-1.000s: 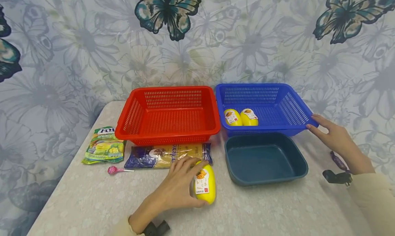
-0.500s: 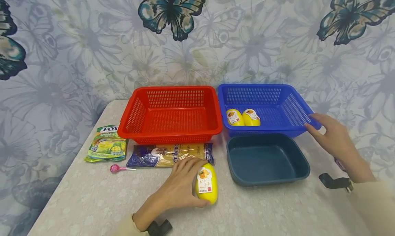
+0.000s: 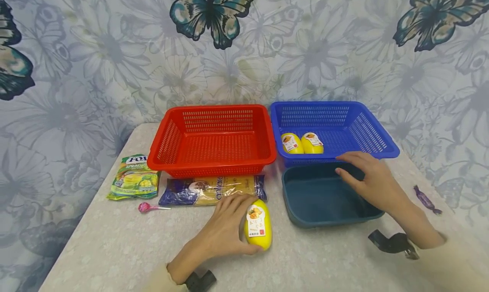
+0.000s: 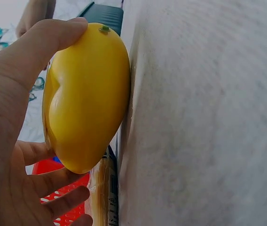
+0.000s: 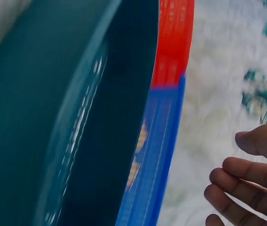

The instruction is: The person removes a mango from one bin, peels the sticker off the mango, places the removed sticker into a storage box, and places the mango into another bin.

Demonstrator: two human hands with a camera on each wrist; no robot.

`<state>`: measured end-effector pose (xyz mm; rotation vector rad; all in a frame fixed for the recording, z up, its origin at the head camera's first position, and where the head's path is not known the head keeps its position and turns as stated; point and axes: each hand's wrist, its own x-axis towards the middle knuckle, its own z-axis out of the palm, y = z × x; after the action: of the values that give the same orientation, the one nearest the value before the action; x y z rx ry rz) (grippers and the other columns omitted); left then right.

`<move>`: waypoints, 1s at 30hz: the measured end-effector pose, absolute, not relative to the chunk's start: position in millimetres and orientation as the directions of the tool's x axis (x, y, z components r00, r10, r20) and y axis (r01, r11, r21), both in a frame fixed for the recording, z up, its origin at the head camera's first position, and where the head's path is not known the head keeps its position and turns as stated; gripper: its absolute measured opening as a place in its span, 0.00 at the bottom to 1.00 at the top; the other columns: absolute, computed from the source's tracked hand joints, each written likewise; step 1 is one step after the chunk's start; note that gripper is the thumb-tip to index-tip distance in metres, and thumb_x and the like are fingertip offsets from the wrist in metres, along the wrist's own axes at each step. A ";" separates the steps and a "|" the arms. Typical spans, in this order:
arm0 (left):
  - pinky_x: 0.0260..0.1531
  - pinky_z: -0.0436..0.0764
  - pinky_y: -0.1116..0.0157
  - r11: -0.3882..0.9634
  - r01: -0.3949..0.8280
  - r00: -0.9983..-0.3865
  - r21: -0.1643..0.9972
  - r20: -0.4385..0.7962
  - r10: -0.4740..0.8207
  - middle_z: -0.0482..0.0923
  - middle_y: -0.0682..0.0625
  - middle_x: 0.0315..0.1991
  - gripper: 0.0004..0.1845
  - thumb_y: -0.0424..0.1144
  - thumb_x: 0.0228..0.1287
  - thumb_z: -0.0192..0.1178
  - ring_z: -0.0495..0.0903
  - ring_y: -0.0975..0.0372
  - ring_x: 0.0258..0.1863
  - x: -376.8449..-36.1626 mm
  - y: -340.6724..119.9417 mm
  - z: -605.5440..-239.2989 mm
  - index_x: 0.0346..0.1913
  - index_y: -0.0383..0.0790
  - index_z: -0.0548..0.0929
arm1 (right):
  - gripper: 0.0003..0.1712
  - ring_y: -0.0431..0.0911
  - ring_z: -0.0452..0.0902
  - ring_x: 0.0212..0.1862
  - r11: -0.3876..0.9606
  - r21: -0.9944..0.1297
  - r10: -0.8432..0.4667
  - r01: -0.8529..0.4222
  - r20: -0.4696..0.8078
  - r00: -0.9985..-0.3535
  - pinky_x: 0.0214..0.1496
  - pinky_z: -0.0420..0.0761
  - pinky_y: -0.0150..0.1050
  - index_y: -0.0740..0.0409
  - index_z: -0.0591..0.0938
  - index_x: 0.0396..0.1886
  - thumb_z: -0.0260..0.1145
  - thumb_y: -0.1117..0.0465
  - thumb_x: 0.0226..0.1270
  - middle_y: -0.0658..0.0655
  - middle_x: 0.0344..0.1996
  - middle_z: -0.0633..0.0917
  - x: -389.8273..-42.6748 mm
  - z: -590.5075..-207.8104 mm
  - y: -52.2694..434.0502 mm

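My left hand [image 3: 221, 230] grips a yellow mango-shaped package [image 3: 259, 226] on the table, thumb at its near end and fingers at its far end. A white label with a fruit picture faces up. In the left wrist view the package [image 4: 89, 99] shows a small green stem nub beside the thumb. My right hand [image 3: 372, 179] hangs over the back right of the dark teal basin [image 3: 328, 222], fingers relaxed and holding nothing. In the right wrist view its fingers [image 5: 241, 183] are spread apart. Two matching yellow packages [image 3: 302, 144] sit in the blue basket [image 3: 382, 133].
A red basket [image 3: 212, 169] stands left of the blue one. In front of it lies a pasta packet [image 3: 214, 191], with a green FOX candy bag [image 3: 134, 177] and a pink lollipop [image 3: 145, 207] to the left. A purple wrapped candy [image 3: 427, 200] lies at far right.
My right hand has left the blue basket's right corner and moved left over the teal basin, uncovering the purple candy. My left hand keeps its grip on the yellow package in place.
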<state>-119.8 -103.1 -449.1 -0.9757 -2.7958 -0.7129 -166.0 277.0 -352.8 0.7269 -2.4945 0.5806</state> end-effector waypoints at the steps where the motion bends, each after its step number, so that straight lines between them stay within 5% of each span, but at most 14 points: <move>1: 0.67 0.58 0.46 0.684 0.612 -0.789 0.397 0.239 0.567 0.63 0.55 0.70 0.61 0.76 0.40 0.68 0.59 0.56 0.69 -119.9 -103.2 -448.9 0.77 0.50 0.60 | 0.22 0.55 0.81 0.51 0.756 -0.256 -0.401 -0.602 0.546 -0.735 0.49 0.79 0.54 0.61 0.85 0.51 0.77 0.68 0.55 0.58 0.48 0.85 -163.3 -352.6 270.4; 7: 0.68 0.58 0.48 0.675 0.621 -0.782 0.397 0.255 0.569 0.64 0.54 0.70 0.62 0.75 0.40 0.69 0.60 0.57 0.67 -121.0 -104.1 -449.3 0.77 0.49 0.60 | 0.20 0.53 0.80 0.50 0.677 -0.240 -0.501 -0.696 0.543 -0.674 0.50 0.79 0.54 0.60 0.86 0.49 0.77 0.67 0.54 0.56 0.47 0.85 -151.7 -354.2 233.0; 16: 0.67 0.59 0.48 0.662 0.627 -0.776 0.411 0.263 0.573 0.63 0.55 0.70 0.62 0.78 0.41 0.66 0.59 0.58 0.67 -120.6 -103.4 -453.1 0.77 0.49 0.60 | 0.18 0.49 0.78 0.53 0.670 -0.290 -0.582 -0.684 0.367 -0.725 0.54 0.79 0.53 0.57 0.86 0.52 0.74 0.59 0.63 0.52 0.50 0.84 -141.8 -357.4 187.8; 30: 0.68 0.59 0.50 0.656 0.639 -0.767 0.402 0.266 0.584 0.61 0.55 0.72 0.62 0.79 0.43 0.64 0.58 0.58 0.68 -120.5 -104.9 -455.7 0.77 0.47 0.59 | 0.15 0.44 0.77 0.49 0.643 -0.289 -0.665 -0.709 0.247 -0.704 0.54 0.77 0.46 0.53 0.87 0.49 0.74 0.55 0.64 0.49 0.47 0.84 -138.3 -379.1 143.6</move>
<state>-120.5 -104.9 -455.7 -1.0207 -2.7549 -0.7349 -138.3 143.6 -379.1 1.1508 -2.7391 0.5595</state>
